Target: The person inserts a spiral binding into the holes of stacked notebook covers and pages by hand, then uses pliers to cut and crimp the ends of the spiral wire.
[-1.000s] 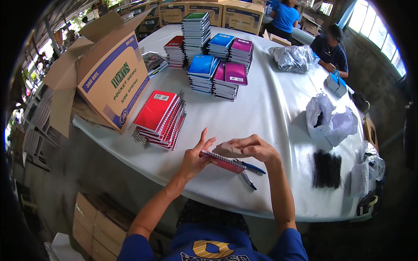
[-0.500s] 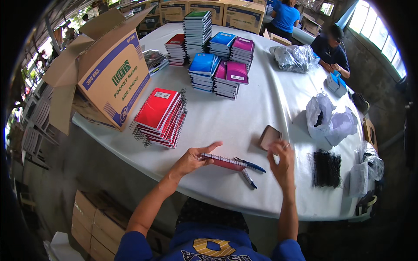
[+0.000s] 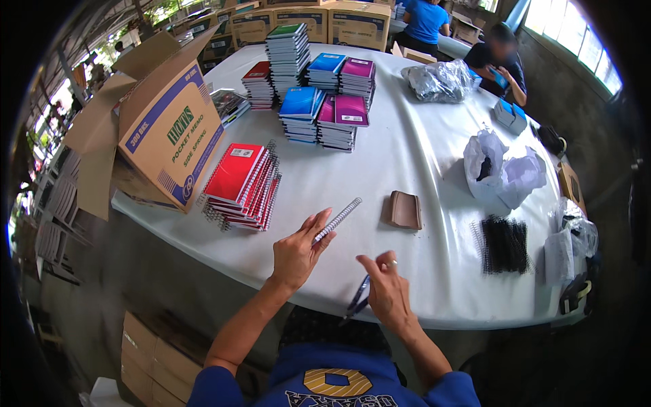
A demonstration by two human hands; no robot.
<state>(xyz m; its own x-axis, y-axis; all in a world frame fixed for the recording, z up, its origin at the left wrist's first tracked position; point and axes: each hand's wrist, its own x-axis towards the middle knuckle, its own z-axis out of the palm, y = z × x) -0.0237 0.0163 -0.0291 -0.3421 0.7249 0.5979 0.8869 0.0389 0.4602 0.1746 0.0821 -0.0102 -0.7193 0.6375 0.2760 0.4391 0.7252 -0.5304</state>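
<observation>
Left hand: raised above the near table edge, fingers closed on the near end of a wire spiral.
Wire spiral: thin silvery metal coil, long and straight, slanting up to the right from the left hand.
Right hand: near edge, right of the left hand, fingers curled around dark blue pliers that point down and to the left.
Table: broad, rounded, covered in smooth white cloth.
Brown cover: small flat rectangle with rounded corners, matte, lying just beyond the hands.
Red notebooks: slanted stack, glossy covers, wire-bound, to the left.
Cardboard box: large, open-flapped, far left.
Black coils: ribbed bundle, right.
Plastic bags: crumpled, translucent white, right.
Coloured notebooks: neat blue, magenta, green and red stacks at the far side.
</observation>
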